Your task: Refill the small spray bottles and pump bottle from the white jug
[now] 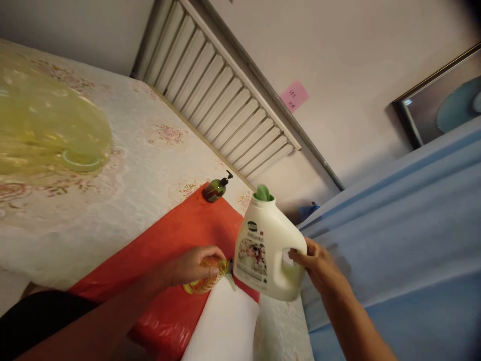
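My right hand point(317, 263) is closed around the handle of a large cream detergent jug point(251, 250). A green pouring spout shows in the jug's uncapped neck, and a printed label covers its front. My left hand point(197, 265) wraps around a small clear bottle with yellow liquid point(205, 285), whose open mouth points toward the jug. The bottle lies close to the jug's left side; whether the two touch I cannot tell. Beneath both hands are a red plastic sheet point(169, 240) and a white flat piece point(225, 321).
A dark green pump bottle point(215, 190) stands at the red sheet's far corner. On the flowered tablecloth point(143, 165) at left sits a translucent yellow bag point(48, 115). A white radiator point(218, 85) runs along the wall behind. Blue curtain cloth point(394, 240) hangs at right.
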The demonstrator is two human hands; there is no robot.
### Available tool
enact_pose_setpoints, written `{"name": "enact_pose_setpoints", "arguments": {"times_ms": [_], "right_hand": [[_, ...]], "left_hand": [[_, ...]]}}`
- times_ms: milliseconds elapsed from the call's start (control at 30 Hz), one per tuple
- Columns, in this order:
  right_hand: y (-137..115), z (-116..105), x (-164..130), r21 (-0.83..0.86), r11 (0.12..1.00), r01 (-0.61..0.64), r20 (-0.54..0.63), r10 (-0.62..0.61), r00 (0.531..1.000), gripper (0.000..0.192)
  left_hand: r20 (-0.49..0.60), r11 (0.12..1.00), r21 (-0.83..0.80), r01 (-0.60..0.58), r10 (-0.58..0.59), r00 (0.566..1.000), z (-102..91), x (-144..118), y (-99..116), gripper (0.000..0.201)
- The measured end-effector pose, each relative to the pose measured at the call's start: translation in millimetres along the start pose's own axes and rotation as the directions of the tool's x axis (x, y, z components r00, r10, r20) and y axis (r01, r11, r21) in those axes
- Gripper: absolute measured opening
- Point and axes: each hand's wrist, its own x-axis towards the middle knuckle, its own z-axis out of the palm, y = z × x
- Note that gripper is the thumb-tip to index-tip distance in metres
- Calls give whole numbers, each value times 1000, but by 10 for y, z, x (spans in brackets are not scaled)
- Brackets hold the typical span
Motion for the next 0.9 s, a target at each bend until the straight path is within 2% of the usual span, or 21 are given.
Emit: {"name": "enact_pose_setpoints", "arguments": {"times_ms": [100,200,400,600,733,900], "right_hand": [[45,236,239,224,973,62,-15,-60,998,19],[126,515,477,368,919,141,-99,-113,989,23],[381,1060,841,445,865,232,-193,-161,968,20],[676,1484,970,474,836,276,-224,-188,956,22],[858,1545,983,445,850,282,-213,-206,955,31],[1042,1302,905,309,919,245,-75,-234,969,37]], "left_hand": [[2,1000,-29,12,-12,1000,1,-7,23,30],[19,996,-80,44,-43,999,7,-29,93,30],[-3,998,-32,53,-53,999,-1,-51,160,30],[-9,998,40,43,-43,999,-23,-54,134,30],[-6,998,50,30,-30,1000,-25,-58,160,29],[12,998,36,53,-53,999,-27,-48,199,28]]}}
